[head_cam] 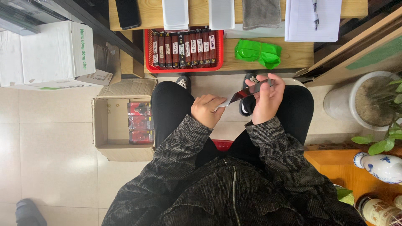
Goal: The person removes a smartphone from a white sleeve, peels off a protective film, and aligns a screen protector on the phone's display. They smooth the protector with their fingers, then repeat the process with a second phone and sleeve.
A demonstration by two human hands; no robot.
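Observation:
My right hand (pixel 268 98) grips a flat red, grey and black carton (pixel 248 93), held edge-on above my knees. My left hand (pixel 207 109) pinches the white flap at the carton's lower end. Both hands hang over my lap in dark trousers, with my shoes showing below them. In front of my feet a red basket (pixel 148 50) on a low wooden shelf holds a row of several dark red cartons (pixel 184 48) standing on edge.
An open cardboard box (pixel 104 125) on the tiled floor to my left holds more red cartons. White cartons (pixel 46 54) stand behind it. A green bag (pixel 257 52) lies on the shelf. At the right stand a potted plant (pixel 370 100) and a vase (pixel 383 166).

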